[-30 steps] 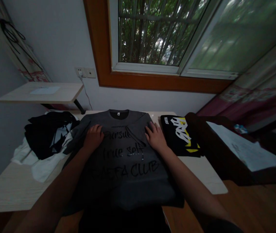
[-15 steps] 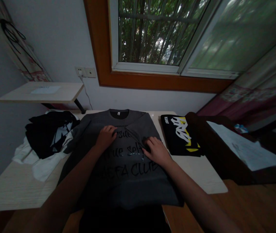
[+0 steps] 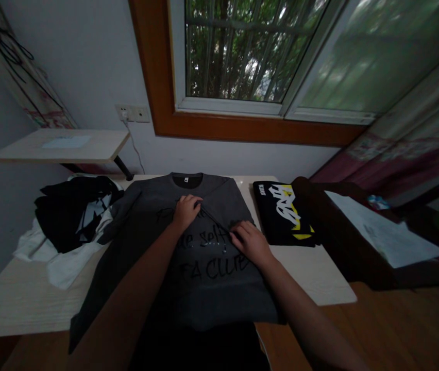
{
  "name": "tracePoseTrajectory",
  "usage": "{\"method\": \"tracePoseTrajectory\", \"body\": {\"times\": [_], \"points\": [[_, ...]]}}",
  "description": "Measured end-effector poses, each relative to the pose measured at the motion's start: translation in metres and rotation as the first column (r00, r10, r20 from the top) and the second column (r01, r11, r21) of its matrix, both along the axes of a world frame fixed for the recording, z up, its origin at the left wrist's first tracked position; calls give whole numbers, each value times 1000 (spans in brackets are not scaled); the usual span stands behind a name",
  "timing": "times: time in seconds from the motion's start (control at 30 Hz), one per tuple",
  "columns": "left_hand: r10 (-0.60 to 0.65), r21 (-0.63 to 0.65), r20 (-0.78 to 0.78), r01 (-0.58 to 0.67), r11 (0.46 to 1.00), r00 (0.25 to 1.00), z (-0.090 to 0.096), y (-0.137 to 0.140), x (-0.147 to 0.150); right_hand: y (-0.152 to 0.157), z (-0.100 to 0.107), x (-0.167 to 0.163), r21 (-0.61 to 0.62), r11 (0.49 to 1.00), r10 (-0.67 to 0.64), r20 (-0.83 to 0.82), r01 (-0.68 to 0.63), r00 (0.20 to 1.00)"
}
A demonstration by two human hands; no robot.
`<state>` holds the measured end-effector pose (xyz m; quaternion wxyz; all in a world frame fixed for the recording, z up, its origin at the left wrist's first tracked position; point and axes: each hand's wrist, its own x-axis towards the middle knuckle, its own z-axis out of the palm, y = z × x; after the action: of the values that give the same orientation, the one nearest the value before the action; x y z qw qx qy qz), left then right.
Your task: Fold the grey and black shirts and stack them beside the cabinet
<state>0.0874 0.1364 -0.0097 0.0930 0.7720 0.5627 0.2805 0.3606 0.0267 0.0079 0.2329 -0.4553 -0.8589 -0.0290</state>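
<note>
The dark-grey fabric T-shirt with black lettering (image 3: pixel 219 301) lies spread, front up, on the pale wood-grain table (image 3: pixel 312 275). The left hand (image 3: pixel 187 212) and right hand (image 3: pixel 253 242) rest apart on it, fingers curled — any pinch cannot be determined. The folded black garment with white-and-yellow print (image 3: pixel 283 211) lies to the right.

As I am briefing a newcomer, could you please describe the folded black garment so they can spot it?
Below the brown-framed window stands a pale wooden table. On its right part, beside the spread dark-grey T-shirt, lies the folded black garment; bold white-and-yellow print sets it apart.
</note>
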Motion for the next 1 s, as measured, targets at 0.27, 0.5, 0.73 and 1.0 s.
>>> {"method": "tracePoseTrajectory", "body": {"times": [0.27,0.5,0.73,1.0], "points": [[15,4,-26,-14,1000,1000,-4,3,-1,0,0,2,-17,1000,25,-32,-26,999],[72,26,-21,-71,997,997,-4,2,-1,-4,4,4,-84,996,32,11,-31,999],[60,42,-73,-57,997,996,0,-6,2,-11,1,16,-141,987,-75,22,78,997],[-17,79,-176,31,996,984,2,-22,-4,-21,-1,25,-182,979,-99,-11,95,995]]}}
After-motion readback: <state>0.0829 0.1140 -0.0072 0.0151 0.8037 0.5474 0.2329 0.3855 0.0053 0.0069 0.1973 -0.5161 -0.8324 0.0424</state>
